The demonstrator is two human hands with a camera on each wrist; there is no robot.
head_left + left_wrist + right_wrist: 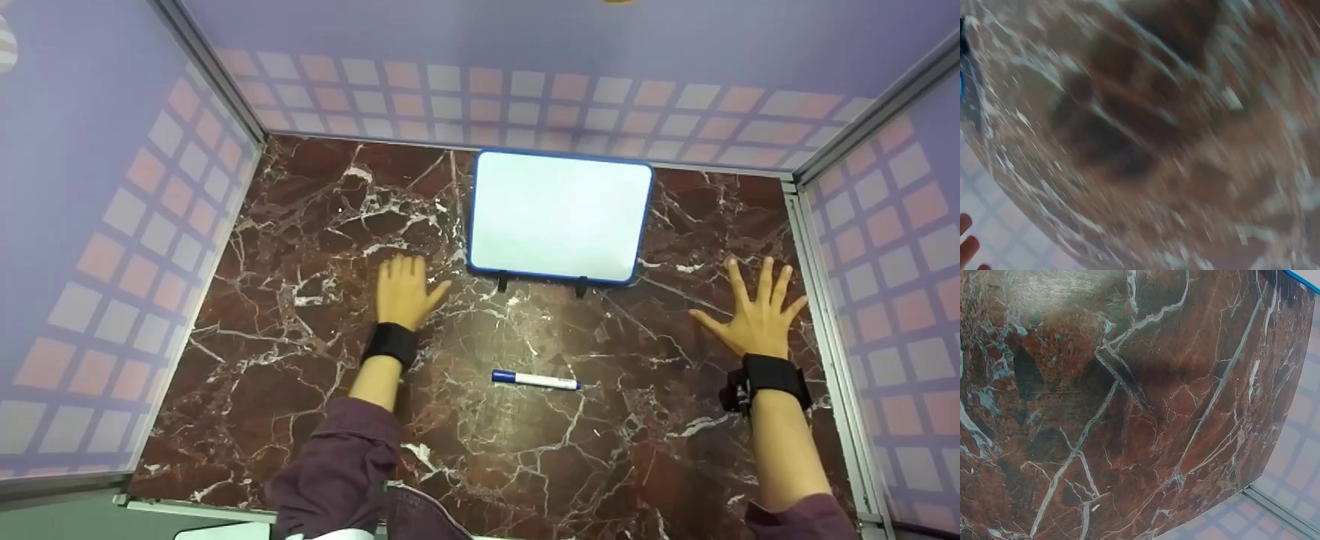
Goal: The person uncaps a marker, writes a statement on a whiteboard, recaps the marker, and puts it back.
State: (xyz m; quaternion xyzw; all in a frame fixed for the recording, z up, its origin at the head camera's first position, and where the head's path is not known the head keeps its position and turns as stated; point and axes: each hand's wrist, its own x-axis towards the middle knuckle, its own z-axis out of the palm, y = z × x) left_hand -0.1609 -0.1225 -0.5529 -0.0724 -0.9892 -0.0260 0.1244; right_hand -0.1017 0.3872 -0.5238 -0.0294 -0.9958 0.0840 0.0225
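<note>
My left hand (403,296) is palm down over the marbled tabletop, left of a small whiteboard (559,214) with a blue frame. It holds nothing, and its thumb points toward the board. On the right side, my right hand (759,321) is spread wide with nothing in it, near the table's right edge. Between the two forearms lies a whiteboard marker (537,380), white with a blue cap, touched by neither hand. Only a few fingertips (968,247) show at the lower left of the blurred left wrist view. No hand appears in the right wrist view.
Lilac panels with pink and white squares (502,109) enclose the dark red marbled table (285,405) at the back and both sides. A metal rail (832,352) runs along the right edge. Two black feet (581,286) stick out under the whiteboard. Wrist straps (391,344) circle both wrists.
</note>
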